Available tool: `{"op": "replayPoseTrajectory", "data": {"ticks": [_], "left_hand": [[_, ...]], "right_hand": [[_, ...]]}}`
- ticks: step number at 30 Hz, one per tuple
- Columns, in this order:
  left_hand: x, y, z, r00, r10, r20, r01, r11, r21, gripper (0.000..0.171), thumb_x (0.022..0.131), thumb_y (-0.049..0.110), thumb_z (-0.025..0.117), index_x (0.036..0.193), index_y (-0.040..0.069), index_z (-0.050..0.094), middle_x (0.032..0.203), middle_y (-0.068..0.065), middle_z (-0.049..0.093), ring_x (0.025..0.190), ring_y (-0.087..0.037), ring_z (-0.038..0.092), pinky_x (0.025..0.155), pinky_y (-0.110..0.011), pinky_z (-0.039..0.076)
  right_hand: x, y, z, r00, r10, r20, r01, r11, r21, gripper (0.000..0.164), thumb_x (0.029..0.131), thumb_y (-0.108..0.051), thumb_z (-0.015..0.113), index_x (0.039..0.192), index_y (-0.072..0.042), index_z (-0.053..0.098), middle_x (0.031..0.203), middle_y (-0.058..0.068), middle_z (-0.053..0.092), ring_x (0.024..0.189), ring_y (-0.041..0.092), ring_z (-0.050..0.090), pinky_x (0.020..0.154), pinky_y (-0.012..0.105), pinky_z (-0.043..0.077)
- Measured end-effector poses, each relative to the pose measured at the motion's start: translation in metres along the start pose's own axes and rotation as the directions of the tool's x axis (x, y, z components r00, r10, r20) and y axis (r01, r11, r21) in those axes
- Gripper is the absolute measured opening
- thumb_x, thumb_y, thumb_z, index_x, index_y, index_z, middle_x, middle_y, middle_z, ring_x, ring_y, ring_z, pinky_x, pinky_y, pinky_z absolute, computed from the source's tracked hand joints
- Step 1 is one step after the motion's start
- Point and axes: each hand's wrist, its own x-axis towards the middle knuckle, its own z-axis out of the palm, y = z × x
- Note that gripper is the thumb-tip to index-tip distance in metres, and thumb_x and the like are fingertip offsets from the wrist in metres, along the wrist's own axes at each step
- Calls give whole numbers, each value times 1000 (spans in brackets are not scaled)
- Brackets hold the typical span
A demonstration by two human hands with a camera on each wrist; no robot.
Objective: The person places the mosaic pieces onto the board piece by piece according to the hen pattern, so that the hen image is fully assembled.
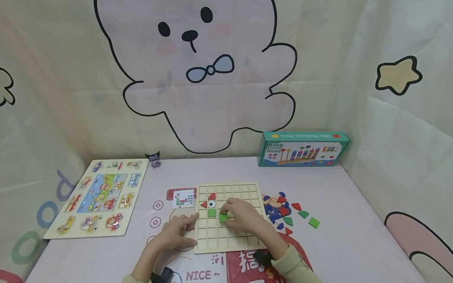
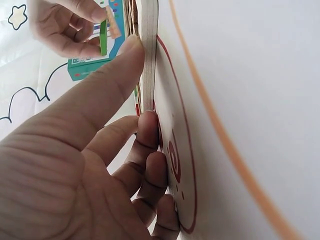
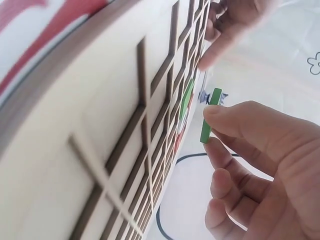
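A cream grid board (image 1: pixel 209 245) lies flat on the table. My right hand (image 1: pixel 246 216) pinches a green square tile (image 3: pixel 211 117) between thumb and fingertips, just above the board's middle. On the grid, red triangles (image 1: pixel 211 196) adjoin a tile with an eye mark (image 1: pixel 211 204), and another green square (image 1: pixel 212 213) sits below it. My left hand (image 1: pixel 173 232) rests at the board's left side, thumb and index finger spread and touching its edge. Its other fingers bend loosely beside the board in the left wrist view.
Loose red, green and blue pieces (image 1: pixel 303 214) lie right of the board. A small pattern card (image 1: pixel 183 199) is at its upper left. Farther left lies a picture puzzle board (image 1: pixel 134 220), with a small dark figurine (image 1: pixel 154 159) behind. A green game box (image 1: pixel 303 149) stands at the back right.
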Motion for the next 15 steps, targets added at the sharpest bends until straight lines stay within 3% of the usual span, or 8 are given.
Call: {"op": "replayPoseTrajectory", "data": {"ticks": [15], "left_hand": [[0,0,-1,1000,5,10,-5,1000,-1,78,68,30,80,137,15,47,88,4,48,80,-15,34,68,-34,24]], "right_hand": [[18,-15,12,999,10,47,-10,1000,9,25,78,-17,70,103,-18,70,95,-6,60,79,5,50,72,23,45]]}}
